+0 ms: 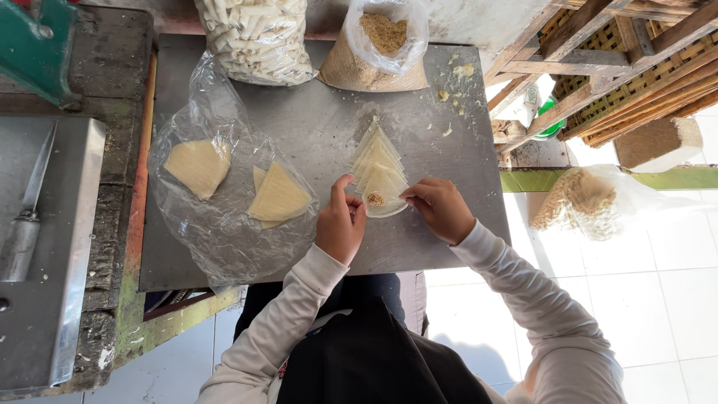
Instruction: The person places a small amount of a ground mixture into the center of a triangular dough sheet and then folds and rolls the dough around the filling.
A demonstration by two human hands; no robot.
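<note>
Both hands, left hand [340, 224] and right hand [440, 208], pinch the filled wrapper [383, 196]; crumb filling [375, 199] may spill if folded loosely

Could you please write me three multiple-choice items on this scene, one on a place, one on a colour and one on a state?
1. Where does the dab of filling lie?
A. on the wrapper nearest the hands
B. on the steel tray at the left
C. on the floor

2. What colour are the person's sleeves?
A. red
B. off-white
C. dark blue

3. How is the bag of brown crumbs at the far edge?
A. knotted shut
B. lying flat and empty
C. open at the top

Answers: 1 A, the brown dab sits on the front wrapper of the fanned row, between the left hand and right hand. 2 B, both sleeves are pale cream. 3 C, its mouth gapes and the crumbs show inside.
</note>
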